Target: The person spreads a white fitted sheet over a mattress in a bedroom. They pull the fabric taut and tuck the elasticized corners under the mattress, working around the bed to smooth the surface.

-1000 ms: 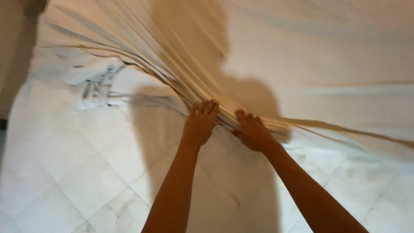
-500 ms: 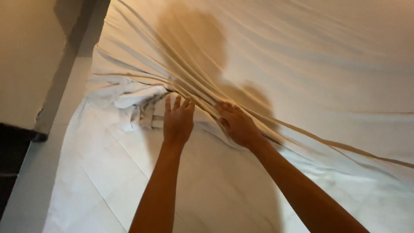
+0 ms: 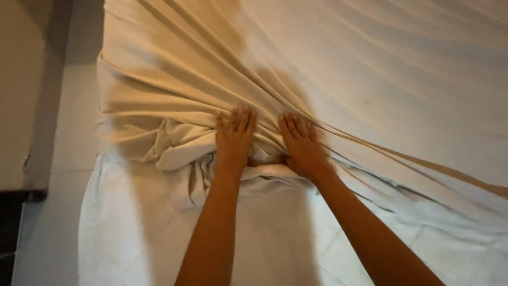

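Note:
A large cream bedsheet [image 3: 370, 69] covers the far part of a white mattress [image 3: 132, 238]. Its near edge is gathered into a thick bunch of folds [image 3: 169, 143] at the left middle. My left hand [image 3: 234, 139] lies flat on that bunch, palm down, fingers together and pointing away from me. My right hand [image 3: 302, 145] presses flat on the folds just to its right, fingers slightly spread. Both hands push on the cloth; neither closes around it. Long creases fan out from under my hands toward the far corners and the right.
A pale wall or bed frame [image 3: 47, 106] runs down the left side, with a dark gap [image 3: 16, 233] at the lower left. The mattress edge lies next to it. My shadow falls across the sheet above my hands.
Both hands have slid forward and to the left over the mattress. The sheet's edge has bunched into a thicker heap ahead of them, and the view has shifted toward the left edge.

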